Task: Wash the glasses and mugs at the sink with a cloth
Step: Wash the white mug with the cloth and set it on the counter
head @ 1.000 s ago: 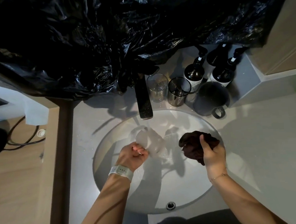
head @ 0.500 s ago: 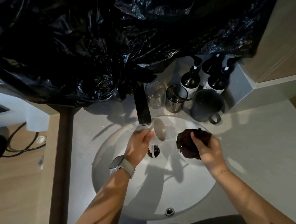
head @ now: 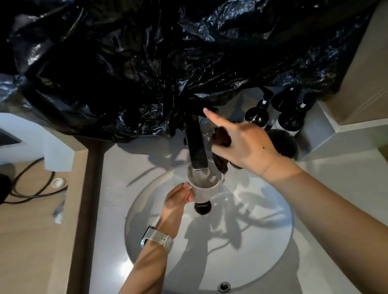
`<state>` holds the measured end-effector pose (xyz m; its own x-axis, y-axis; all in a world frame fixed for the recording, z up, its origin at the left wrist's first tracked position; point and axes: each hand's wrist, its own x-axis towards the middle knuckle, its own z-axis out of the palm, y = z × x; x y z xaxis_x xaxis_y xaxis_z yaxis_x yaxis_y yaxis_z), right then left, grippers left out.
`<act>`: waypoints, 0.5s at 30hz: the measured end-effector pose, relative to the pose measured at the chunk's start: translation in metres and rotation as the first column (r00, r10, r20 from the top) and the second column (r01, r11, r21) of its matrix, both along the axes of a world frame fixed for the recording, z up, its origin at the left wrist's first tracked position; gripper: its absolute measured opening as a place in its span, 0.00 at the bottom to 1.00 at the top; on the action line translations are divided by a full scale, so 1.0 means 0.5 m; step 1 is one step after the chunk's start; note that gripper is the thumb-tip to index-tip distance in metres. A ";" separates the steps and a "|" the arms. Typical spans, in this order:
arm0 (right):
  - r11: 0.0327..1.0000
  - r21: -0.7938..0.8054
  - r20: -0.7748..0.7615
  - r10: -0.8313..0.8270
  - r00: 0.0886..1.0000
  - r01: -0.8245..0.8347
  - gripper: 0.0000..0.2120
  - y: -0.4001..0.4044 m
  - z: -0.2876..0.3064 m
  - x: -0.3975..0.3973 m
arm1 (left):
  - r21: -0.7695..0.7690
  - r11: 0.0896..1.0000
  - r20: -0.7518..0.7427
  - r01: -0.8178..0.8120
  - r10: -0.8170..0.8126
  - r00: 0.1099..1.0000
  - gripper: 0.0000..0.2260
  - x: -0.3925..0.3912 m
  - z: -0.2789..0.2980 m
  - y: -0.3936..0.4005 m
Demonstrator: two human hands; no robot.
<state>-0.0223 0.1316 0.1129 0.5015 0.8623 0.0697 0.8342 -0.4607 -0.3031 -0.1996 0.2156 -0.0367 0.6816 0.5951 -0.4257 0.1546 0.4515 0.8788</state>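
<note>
My left hand grips a clear glass upright under the spout of the dark faucet, over the round white sink. My right hand holds a dark cloth bunched in its curled fingers, while its index finger points out toward the faucet's base under the black plastic. Behind that hand another clear glass shows in part, and a dark mug stands at the back right.
Black plastic sheeting hangs over the back of the counter. Dark pump bottles stand in the back right corner. The drain sits below the held glass. A black cable lies on the wooden surface to the left.
My left hand has turned the glass upright and lifted it under the spout. My right hand has moved up and back with the cloth, its index finger now stretched toward the faucet's base.
</note>
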 end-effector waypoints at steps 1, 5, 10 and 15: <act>1.000 0.008 -0.003 -0.007 1.000 0.007 0.36 0.008 -0.005 0.000 | -0.015 1.000 0.011 -0.015 0.016 1.000 0.15 -0.004 0.000 -0.001; 0.989 0.106 -0.157 -0.090 0.984 0.107 0.30 0.008 -0.030 -0.004 | -0.118 0.993 0.095 -0.031 0.042 0.995 0.10 -0.012 0.013 0.001; 0.986 0.080 -0.357 -0.108 0.928 0.145 0.32 -0.053 -0.071 -0.022 | 0.034 0.999 -0.004 0.033 -0.033 0.999 0.13 -0.035 0.028 0.001; 0.832 0.215 -0.696 -0.236 0.678 0.511 0.24 -0.150 -0.139 -0.082 | 0.516 0.787 -0.361 0.338 -0.158 0.919 0.13 -0.045 0.045 -0.011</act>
